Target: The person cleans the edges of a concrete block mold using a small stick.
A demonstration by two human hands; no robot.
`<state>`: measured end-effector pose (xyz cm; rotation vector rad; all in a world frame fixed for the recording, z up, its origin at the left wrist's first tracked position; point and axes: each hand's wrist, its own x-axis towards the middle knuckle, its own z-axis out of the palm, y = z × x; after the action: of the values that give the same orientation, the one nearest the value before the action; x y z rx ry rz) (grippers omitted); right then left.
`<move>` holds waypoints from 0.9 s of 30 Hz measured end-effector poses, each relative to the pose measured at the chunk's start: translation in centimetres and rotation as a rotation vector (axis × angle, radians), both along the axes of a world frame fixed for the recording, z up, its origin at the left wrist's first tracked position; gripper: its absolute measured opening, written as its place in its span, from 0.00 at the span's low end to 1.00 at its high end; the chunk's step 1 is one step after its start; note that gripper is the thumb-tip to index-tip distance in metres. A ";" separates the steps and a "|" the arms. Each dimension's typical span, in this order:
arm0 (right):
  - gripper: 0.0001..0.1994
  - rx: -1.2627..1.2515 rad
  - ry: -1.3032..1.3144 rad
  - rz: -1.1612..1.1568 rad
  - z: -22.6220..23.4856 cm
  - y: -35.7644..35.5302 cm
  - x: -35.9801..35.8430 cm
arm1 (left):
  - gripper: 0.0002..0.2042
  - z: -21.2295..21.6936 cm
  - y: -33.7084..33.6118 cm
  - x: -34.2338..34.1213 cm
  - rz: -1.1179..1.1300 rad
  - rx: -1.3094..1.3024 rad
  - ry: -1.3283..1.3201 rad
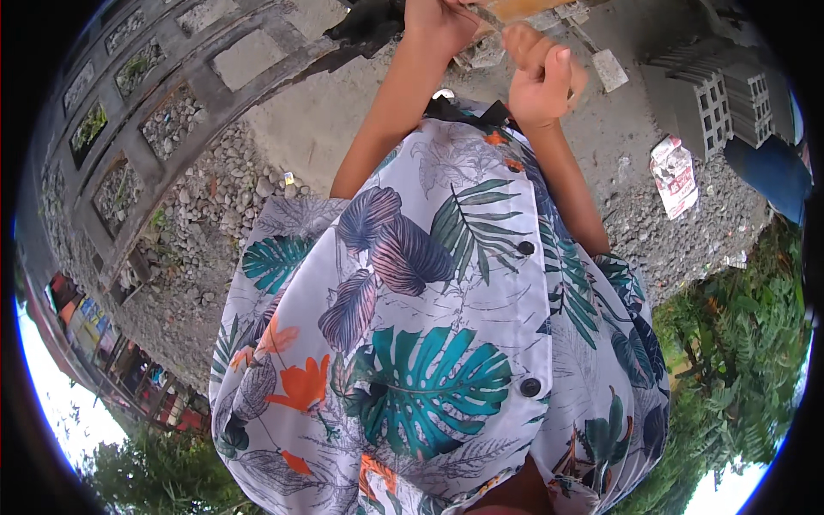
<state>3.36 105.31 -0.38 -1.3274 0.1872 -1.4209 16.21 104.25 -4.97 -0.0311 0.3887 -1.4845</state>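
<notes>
Up front, a leaf-printed shirt (412, 257) is seen, filling the middle; to its left, grey gravel (219, 184) is spread. And there, the right hand (542, 79) is curled in, thumb raised, though whether anything is gripped cannot be told! The left hand (439, 27) is cut by the top edge, its grip unreadable; between both, a tan piece (518, 8) is glimpsed, contact unclear.
</notes>
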 end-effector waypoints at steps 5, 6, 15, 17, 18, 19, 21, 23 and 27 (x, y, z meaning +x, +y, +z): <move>0.21 -0.063 0.045 0.026 2.1 0.8 -1.4 | 0.14 1.1 1.4 -1.3 -0.130 0.018 0.307; 0.21 -0.135 0.064 0.014 0.9 0.8 -1.1 | 0.14 0.3 1.2 -0.8 -0.083 -0.002 0.230; 0.20 -0.370 0.257 0.112 2.5 1.3 0.8 | 0.14 -0.1 2.4 1.8 -0.113 -0.158 0.252; 0.19 -0.444 0.273 0.086 -0.4 1.0 1.8 | 0.16 -1.6 1.3 3.2 -0.015 -0.110 0.146; 0.13 -0.435 0.245 0.154 -0.7 1.0 2.4 | 0.15 -3.4 1.6 4.6 0.017 -0.119 0.064; 0.13 -0.433 0.258 0.146 -0.7 0.6 2.1 | 0.15 -3.1 1.1 4.1 0.006 -0.120 0.076; 0.13 -0.368 0.275 0.190 1.0 0.2 2.2 | 0.15 -0.4 1.2 3.6 -0.039 -0.168 0.233; 0.13 -0.363 0.258 0.171 1.9 0.5 2.1 | 0.16 0.9 1.9 2.9 -0.039 -0.086 0.278; 0.12 -0.484 0.366 0.237 -1.0 0.7 2.1 | 0.14 -1.9 1.5 4.2 0.022 -0.047 0.152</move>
<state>5.48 105.96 -1.40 -1.9369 -0.0817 -1.0459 20.39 105.77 -6.89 -0.1858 0.4749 -1.4735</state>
